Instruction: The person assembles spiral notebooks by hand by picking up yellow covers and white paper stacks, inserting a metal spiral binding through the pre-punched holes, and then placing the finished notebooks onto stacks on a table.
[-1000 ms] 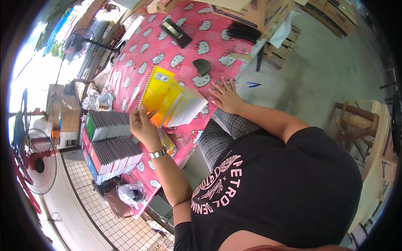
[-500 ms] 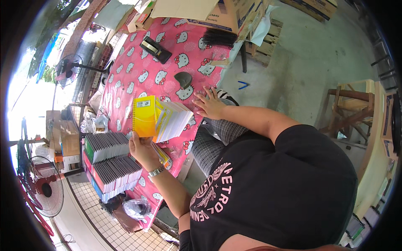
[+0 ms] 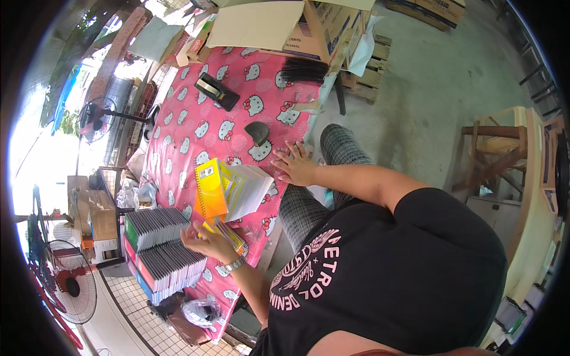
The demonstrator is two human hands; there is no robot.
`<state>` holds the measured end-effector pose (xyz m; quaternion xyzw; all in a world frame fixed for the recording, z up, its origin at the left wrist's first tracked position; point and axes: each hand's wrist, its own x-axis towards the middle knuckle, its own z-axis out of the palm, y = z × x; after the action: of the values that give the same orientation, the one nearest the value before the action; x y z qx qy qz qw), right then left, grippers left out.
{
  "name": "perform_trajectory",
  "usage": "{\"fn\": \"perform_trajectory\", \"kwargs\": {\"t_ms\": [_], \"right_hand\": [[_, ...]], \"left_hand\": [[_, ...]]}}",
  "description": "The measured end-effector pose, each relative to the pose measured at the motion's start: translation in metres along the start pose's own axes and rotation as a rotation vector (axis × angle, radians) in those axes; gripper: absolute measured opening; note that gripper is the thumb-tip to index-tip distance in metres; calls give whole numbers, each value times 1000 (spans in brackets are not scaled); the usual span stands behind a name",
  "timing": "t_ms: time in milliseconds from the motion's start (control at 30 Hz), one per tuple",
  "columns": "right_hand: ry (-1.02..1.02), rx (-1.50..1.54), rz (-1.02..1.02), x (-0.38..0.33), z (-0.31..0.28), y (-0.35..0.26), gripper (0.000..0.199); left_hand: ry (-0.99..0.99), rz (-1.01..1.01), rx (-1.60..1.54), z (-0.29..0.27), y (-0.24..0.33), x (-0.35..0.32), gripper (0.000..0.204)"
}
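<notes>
A stack of yellow spiral notebooks stands on the pink table cover, its front yellow cover tilted toward the left. My left hand, with a watch on the wrist, is just below the stack, fingers apart and nothing seen in them. Beside its fingers lies another yellow spiral notebook, partly hidden by the hand. Along the right edge of the table my right hand rests with its fingers spread, close to the stack's right end and holding nothing.
Rows of dark-spined notebooks stand at the left. Farther back are a tape dispenser, a dark grey rounded piece, a bundle of black wire combs and an open cardboard box. A plastic bag lies near the front edge.
My left hand has let go of the yellow notebook stack and drawn back toward the lying notebook. The stack's front cover leans more. My right hand stays at the table edge.
</notes>
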<state>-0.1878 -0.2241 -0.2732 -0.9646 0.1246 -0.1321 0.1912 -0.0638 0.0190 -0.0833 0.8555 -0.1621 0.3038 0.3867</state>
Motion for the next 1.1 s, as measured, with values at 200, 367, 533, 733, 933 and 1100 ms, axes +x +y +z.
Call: {"fn": "perform_trajectory", "kwargs": {"t_ms": [200,367,533,733,933,1100], "right_hand": [[-7,-11,-2,-2,0,0,62],[10,-28,-29,-1,-2,-5,63],[-44,-18,-21,-1,-6,5,63],[25,-54,-50,-1,-4,-1,63],[-22,-63,-37,-2,-10,-4,63],[1,-116,-37,-2,-10,-6,64]], "left_hand": [[-20,-196,11,-20,-76,-85,63],[-144,3,339,0,-115,-191,83],[-590,-438,579,26,-96,-208,106],[-730,-467,764,19,-104,-211,111],[-518,-315,736,34,-143,-259,113],[-407,-350,721,49,-142,-261,121]]}}
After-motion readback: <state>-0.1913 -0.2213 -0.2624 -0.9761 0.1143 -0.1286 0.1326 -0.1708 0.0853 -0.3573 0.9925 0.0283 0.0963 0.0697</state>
